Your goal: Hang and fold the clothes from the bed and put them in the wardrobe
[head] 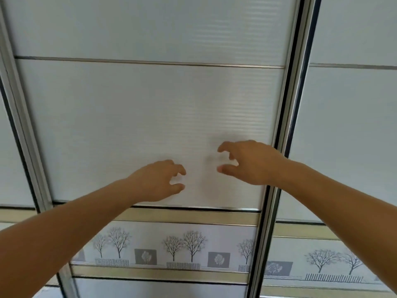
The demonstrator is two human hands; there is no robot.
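A wardrobe sliding door (150,117) with frosted white panels fills the view, and it is closed. My left hand (158,179) reaches toward the lower part of the middle panel with loosely curled fingers and holds nothing. My right hand (247,161) is a little higher and to the right, near the door's metal frame (285,134), fingers also curled and empty. Whether the fingertips touch the panel I cannot tell. No clothes or hangers are in view.
A decorative band (171,248) with printed trees crosses the door below my hands. A second sliding door (352,125) lies to the right of the metal frame, and another frame rail (23,125) runs down the left side.
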